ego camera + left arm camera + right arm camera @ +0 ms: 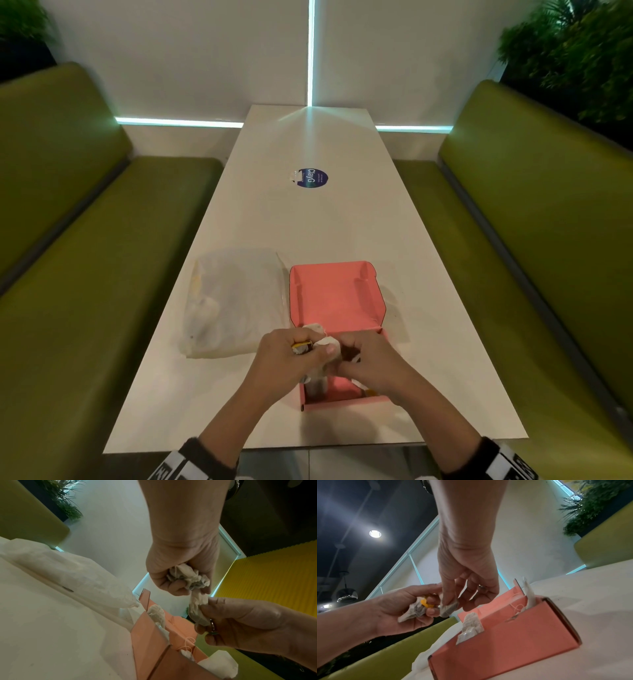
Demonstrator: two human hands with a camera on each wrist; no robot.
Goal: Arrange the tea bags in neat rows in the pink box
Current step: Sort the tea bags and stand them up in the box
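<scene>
Tea bags, crumpled white paper [414, 612], were bunched in left hand [284, 359]; right hand [368, 365] fingers [449, 599] pinched one, w/ gentle pull advised so strings stay untangled before pink cardboard box [513, 639].

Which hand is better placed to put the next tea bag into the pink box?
Right. The right hand pinches a single white paper tea bag above the open pink cardboard box, while the left hand grips a crumpled bunch of tea bags.

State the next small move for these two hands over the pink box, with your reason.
Probably the right hand pulls one tea bag free of the bunch the left hand grips and lowers it into the pink box, since it already pinches that bag.
</scene>
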